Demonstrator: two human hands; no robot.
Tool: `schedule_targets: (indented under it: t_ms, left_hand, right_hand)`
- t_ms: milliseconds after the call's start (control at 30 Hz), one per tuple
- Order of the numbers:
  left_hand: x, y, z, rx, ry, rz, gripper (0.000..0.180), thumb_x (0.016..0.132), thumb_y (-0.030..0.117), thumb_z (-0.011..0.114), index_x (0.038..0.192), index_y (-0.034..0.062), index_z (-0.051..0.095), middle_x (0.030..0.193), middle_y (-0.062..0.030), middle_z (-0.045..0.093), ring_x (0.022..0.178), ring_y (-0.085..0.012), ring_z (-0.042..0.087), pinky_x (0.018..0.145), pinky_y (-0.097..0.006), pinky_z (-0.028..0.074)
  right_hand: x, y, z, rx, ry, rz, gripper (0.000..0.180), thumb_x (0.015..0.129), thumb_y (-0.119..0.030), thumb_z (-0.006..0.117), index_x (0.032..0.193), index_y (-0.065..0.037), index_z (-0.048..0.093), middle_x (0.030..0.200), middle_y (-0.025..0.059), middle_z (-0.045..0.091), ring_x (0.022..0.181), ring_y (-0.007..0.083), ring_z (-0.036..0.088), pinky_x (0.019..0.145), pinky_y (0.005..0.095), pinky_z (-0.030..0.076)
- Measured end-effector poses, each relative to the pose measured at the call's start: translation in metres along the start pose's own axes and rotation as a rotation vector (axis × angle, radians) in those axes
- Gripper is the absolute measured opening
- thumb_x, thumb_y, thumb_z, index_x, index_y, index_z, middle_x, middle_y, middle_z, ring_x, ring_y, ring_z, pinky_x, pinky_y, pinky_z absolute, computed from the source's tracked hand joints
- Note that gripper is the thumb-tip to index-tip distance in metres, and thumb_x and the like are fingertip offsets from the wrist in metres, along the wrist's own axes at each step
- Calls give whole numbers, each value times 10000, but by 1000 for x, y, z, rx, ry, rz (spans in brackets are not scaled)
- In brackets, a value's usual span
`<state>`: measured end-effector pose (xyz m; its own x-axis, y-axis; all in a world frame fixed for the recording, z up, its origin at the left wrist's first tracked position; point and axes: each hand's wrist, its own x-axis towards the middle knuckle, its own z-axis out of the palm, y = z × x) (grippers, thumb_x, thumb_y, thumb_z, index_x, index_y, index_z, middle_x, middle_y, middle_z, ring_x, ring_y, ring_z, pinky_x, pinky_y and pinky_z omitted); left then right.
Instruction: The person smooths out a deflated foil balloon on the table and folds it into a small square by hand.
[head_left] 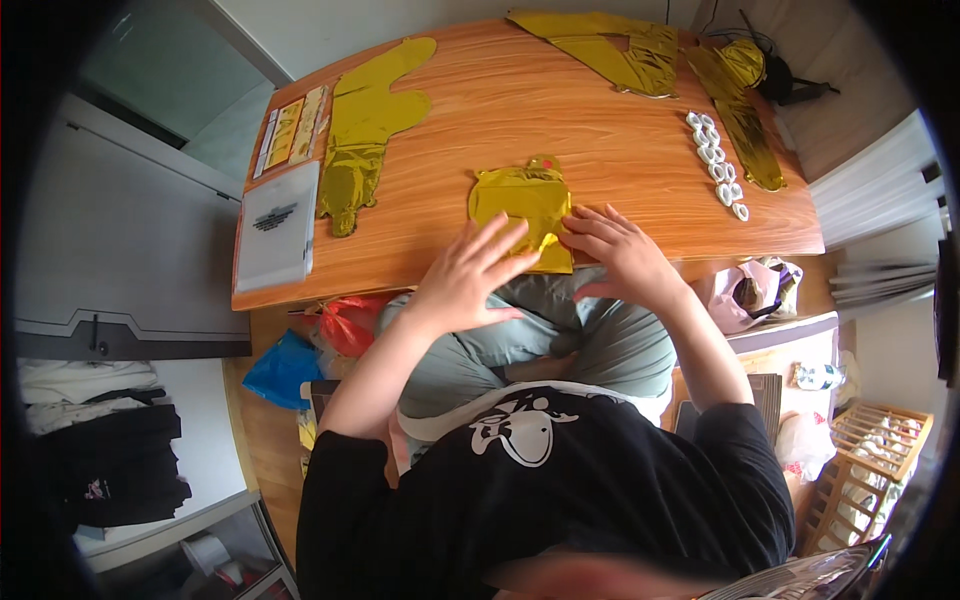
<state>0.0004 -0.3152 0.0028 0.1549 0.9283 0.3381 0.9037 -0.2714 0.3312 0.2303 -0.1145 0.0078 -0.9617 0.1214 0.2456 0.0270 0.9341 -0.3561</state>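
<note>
**Both hands down at the folded gold foil (520, 190)**

Head view, and here is the folded gold foil, flat on the wooden desk (590, 130) at its near edge, and it's the landmark for all that follows. In comes the left hand (458, 282), fingers spread and slack over the foil's lower left part, gripping nothing! On its right edge, the right hand (627, 255) sets its fingertips, loosely parted, thumb standing clear.

Now the print! Well left of the foil, a clear plastic pouch (280, 242) carries a dark block of lettering, too small to read. Just beyond the pouch, a printed card (290, 130), its lines equally unreadable. And on the foil's far tab, a red spot, its detail lost.

What's hidden? The foil's lower left corner, under those left fingers, and glare blanks part of its surface. Far beyond and right, a dark object (790, 85) sits behind crumpled gold foil (742, 65), hard to make out. Nearer than the landmark, a white cartoon print on the black shirt (590, 480), and a reddish blur (610, 574) cut off at the bottom!
</note>
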Motion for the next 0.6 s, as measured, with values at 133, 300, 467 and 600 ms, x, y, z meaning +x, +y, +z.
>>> schedule_targets:
  t_ms: [133, 300, 467, 600]
  left_hand:
    - [-29, 0, 12, 330, 79, 38, 484, 836, 241, 778, 1313, 230, 698, 1167, 18, 616, 1140, -185, 584, 952, -369, 520]
    - [-27, 1, 7, 219, 278, 90, 369, 797, 128, 801, 1160, 176, 765, 986, 29, 627, 937, -187, 635, 834, -363, 520]
    - [-20, -3, 4, 265, 281, 92, 352, 800, 108, 800, 1146, 161, 762, 957, 18, 631, 915, -182, 640, 820, -350, 518]
    - [-29, -11, 9, 272, 269, 107, 279, 829, 134, 741, 1105, 153, 770, 904, 31, 624, 898, -161, 637, 853, -338, 521]
  right_hand:
    - [-8, -6, 17, -13, 216, -17, 392, 757, -180, 837, 1131, -125, 731, 1239, 72, 693, 1284, 295, 604, 1106, 493, 462]
    - [-12, -7, 23, -70, 339, -22, 224, 784, -147, 814, 1002, -141, 763, 1103, 34, 730, 1187, 261, 667, 1045, 460, 498]
    - [-11, -7, 21, -50, 332, -58, 198, 792, -136, 810, 984, -144, 762, 1061, 23, 732, 1145, 247, 686, 1029, 452, 505]
    - [-10, -15, 19, -59, 318, -59, 224, 780, -129, 812, 997, -146, 757, 1082, 28, 727, 1161, 254, 680, 1027, 459, 505]
